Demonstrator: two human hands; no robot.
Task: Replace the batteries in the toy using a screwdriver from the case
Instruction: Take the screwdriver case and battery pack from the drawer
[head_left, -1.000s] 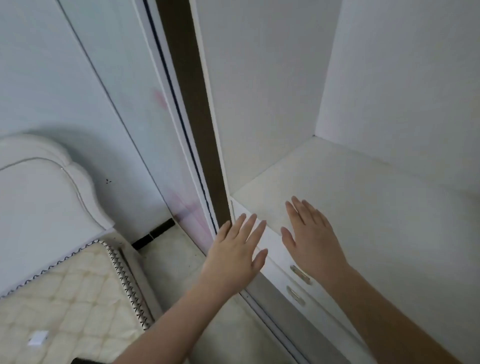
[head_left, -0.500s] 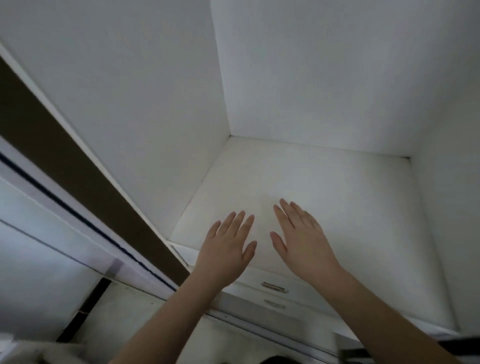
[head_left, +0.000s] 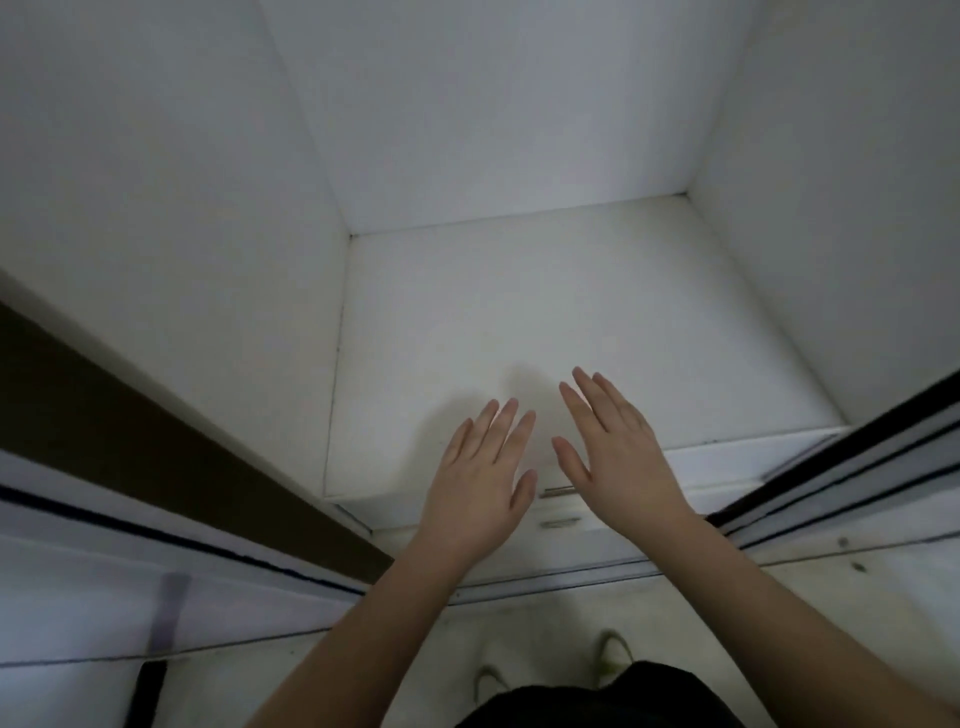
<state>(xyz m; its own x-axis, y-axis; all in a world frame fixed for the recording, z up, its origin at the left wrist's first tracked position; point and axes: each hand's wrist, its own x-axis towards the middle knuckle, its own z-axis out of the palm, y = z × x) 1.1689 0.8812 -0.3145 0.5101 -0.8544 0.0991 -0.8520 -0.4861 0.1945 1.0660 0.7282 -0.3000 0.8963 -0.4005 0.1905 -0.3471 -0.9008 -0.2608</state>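
1. The left hand (head_left: 480, 480) was held flat, fingers straight and slightly apart, holding nothing, over the wardrobe shelf (head_left: 519, 312).
2. The right hand (head_left: 615, 454), at its 3 o'clock, was likewise flat with fingers spread.
3. Two drawer handles (head_left: 558, 506) showed between them.
4. No toy, screwdriver or case was visible.

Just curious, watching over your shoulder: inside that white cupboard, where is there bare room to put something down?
The white shelf lies bare from the back corner to both side walls. Only its front edge is taken: the left hand and right hand hover there, fingers straight, above the drawer handles. The floor in front is narrow, with the person's feet on it.
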